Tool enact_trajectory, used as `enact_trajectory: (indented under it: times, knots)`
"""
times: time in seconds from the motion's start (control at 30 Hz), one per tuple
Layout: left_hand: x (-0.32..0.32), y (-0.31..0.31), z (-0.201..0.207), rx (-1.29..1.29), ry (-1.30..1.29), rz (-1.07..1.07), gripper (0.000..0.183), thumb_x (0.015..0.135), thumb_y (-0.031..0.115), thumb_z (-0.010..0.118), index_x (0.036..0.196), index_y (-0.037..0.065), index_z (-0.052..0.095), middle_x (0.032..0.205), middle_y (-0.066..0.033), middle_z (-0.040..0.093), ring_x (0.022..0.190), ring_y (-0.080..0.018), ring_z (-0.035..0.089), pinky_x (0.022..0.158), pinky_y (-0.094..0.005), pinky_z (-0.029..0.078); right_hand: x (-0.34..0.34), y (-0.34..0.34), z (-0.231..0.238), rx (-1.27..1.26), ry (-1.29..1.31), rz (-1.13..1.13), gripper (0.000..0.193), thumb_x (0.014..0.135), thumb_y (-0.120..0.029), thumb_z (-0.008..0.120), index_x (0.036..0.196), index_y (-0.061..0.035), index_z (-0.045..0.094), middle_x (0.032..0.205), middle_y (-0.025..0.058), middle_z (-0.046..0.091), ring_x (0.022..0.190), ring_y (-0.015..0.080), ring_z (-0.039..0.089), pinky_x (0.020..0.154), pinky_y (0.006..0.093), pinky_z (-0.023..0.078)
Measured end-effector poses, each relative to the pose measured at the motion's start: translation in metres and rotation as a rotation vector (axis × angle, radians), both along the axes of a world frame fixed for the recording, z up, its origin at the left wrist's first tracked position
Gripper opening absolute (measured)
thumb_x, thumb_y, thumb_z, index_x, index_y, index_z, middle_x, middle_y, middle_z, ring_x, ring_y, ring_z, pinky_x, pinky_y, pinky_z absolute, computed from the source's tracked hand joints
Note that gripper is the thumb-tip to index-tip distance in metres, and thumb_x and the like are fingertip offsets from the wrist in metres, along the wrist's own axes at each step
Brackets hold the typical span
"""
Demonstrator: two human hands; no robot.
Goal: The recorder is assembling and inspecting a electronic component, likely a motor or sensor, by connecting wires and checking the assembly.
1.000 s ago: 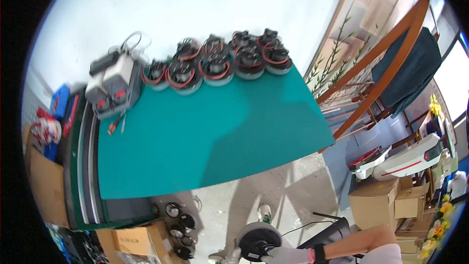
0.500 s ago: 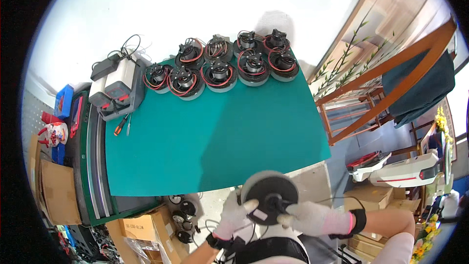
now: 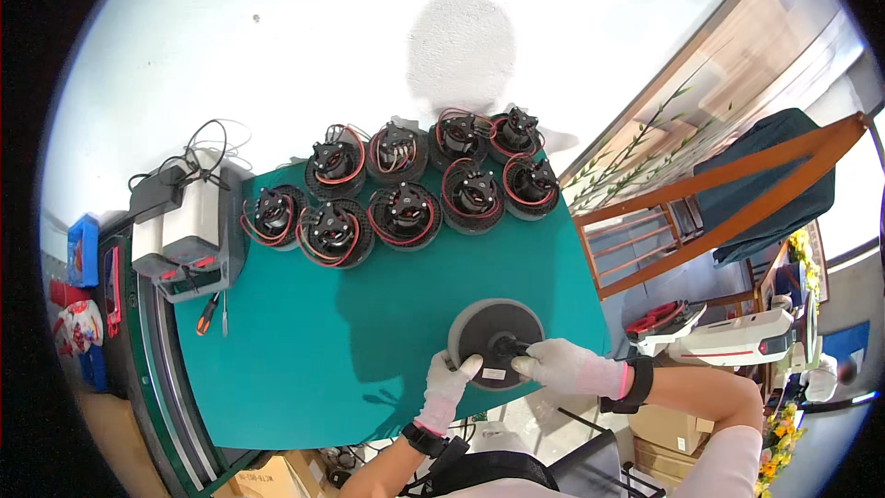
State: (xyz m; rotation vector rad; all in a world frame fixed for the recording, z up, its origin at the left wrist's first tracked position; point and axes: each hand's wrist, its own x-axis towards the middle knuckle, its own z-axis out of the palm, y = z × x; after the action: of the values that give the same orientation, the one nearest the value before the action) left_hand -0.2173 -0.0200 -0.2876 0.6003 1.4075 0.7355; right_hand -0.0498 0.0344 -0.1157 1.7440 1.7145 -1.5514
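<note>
Head view: both gloved hands, left hand and right hand, closed on the round motor near the green table edge; better lower it flat, slowly.

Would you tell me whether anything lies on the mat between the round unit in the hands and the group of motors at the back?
Nothing visible does. The round unit, held by the left hand and right hand, sits at the near edge; bare green mat lies between it and the motors. The screwdriver lies off to the left.

Motors, screwdriver, green mat
</note>
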Motion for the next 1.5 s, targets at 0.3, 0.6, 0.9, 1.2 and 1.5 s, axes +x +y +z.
enact_trajectory:
  times: [0.3,0.6,0.9,1.2,1.5]
  knots:
    - [-0.007,0.005,-0.008,-0.032,-0.056,-0.002,0.058,0.072,0.030,0.074,0.108,-0.007,0.050,0.099,-0.0113,0.059,0.088,-0.0167,0.056,0.079,-0.0310,0.045,-0.010,0.027,-0.001,0.017,0.026,0.224,0.036,0.090,-0.029,0.042,0.085,0.0017,0.059,0.078,0.0240,0.060,0.080,0.0367,0.060,0.073,0.0445,0.046]
    - [-0.010,0.008,-0.016,-0.089,0.038,-0.079,0.060,0.073,0.030,0.073,0.112,-0.007,0.046,0.102,-0.0115,0.058,0.091,-0.0179,0.054,0.082,-0.0320,0.044,-0.004,0.032,-0.020,0.014,0.039,0.305,0.047,0.090,-0.036,0.037,0.083,0.0050,0.059,0.080,0.0255,0.059,0.081,0.0395,0.059,0.073,0.0453,0.046]
    - [-0.016,0.004,-0.026,-0.023,-0.112,-0.068,0.054,0.078,0.029,0.067,0.114,-0.005,0.044,0.105,-0.0087,0.054,0.093,-0.0161,0.053,0.082,-0.0300,0.044,0.004,0.032,-0.029,-0.025,0.093,0.288,0.053,0.091,-0.041,0.036,0.079,0.0046,0.061,0.077,0.0236,0.060,0.076,0.0394,0.060,0.072,0.0453,0.046]
    - [0.001,-0.004,-0.010,0.121,-0.307,0.107,0.035,0.085,0.019,0.056,0.111,-0.005,0.051,0.099,-0.0120,0.061,0.079,-0.0179,0.061,0.064,-0.0325,0.053,0.063,0.042,-0.026,0.029,0.422,0.202,0.043,0.090,-0.039,0.044,0.105,-0.0012,0.056,0.088,0.0153,0.062,0.077,0.0294,0.063,0.073,0.0392,0.049]
    - [0.022,-0.010,0.059,0.479,0.273,0.229,0.044,0.086,0.019,0.058,0.122,-0.002,0.048,0.116,-0.0124,0.055,0.104,-0.0186,0.053,0.092,-0.0304,0.040,0.151,0.021,-0.044,0.364,0.613,-0.053,0.040,0.090,-0.030,0.050,0.115,0.0011,0.052,0.105,0.0108,0.059,0.096,0.0165,0.054,0.085,0.0297,0.043]
